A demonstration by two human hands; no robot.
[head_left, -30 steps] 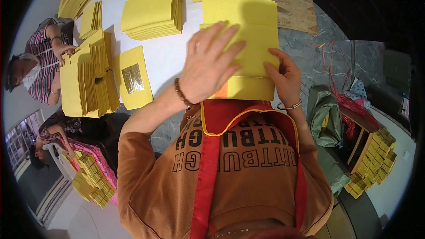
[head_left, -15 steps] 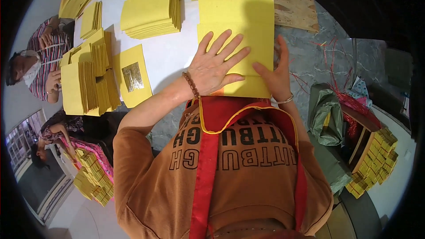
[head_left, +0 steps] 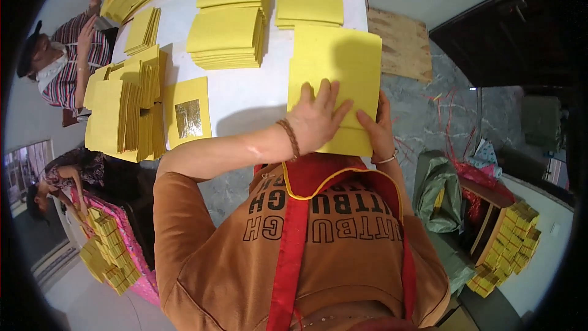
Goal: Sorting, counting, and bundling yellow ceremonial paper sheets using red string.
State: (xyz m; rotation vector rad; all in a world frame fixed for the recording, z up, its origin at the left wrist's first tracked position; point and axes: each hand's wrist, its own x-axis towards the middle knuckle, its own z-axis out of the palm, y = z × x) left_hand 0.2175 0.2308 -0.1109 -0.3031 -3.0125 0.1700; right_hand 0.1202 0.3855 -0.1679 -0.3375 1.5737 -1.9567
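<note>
A yellow paper stack point(head_left: 335, 55) lies at the table's near right edge, against my red apron point(head_left: 309, 178). A crease or sheet edge runs across its lower part. My left hand point(head_left: 315, 116) presses on top of it, palm down, fingers a little bent and apart. At the stack's right edge is my right hand point(head_left: 378, 132), thumb on the top face and fingers round the side, partly hidden. To the left lies a yellow sheet point(head_left: 205, 104) with a shiny foil square point(head_left: 188, 118).
Several yellow paper stacks point(head_left: 223, 34) stand on the white table point(head_left: 275, 55), with more piled at the left point(head_left: 113, 116). Two people point(head_left: 64, 64) are at the left. A plywood board point(head_left: 399, 43), a green sack point(head_left: 438, 193) and yellow bundles point(head_left: 511, 242) are at the right.
My left hand has drawn its spread fingers closer and shifted toward the stack's right side. The right thumb has come onto the edge. The whole view has shifted a little.
</note>
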